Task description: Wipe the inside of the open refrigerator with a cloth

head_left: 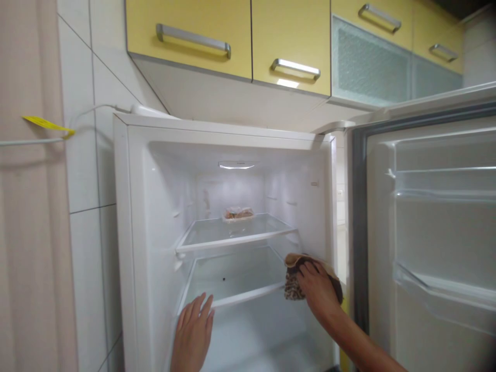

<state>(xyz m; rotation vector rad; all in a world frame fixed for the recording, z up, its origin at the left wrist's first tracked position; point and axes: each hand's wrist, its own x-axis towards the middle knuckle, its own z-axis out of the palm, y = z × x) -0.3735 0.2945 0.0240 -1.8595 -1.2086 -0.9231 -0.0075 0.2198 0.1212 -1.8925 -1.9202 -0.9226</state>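
An open white refrigerator [134,232] stands in front of me. In my right hand [315,284] is a brown patterned cloth [293,287], bunched at the right side of the fridge's inside, by the right end of the lower glass shelf [248,271]. My left hand [194,328] is at the left front of that shelf, fingers stretched out and holding nothing; whether it touches the shelf edge I cannot tell. A small dark speck [223,279] lies on the lower shelf. On the upper glass shelf [232,235] sits a clear package of food [238,213] towards the back.
The fridge door [445,232] is swung wide to the right, with clear door racks [437,294] on it. Yellow cabinets [194,20] with metal handles hang above. At the left, a yellow tag [46,124] hangs on a white cable before a tiled wall [83,170].
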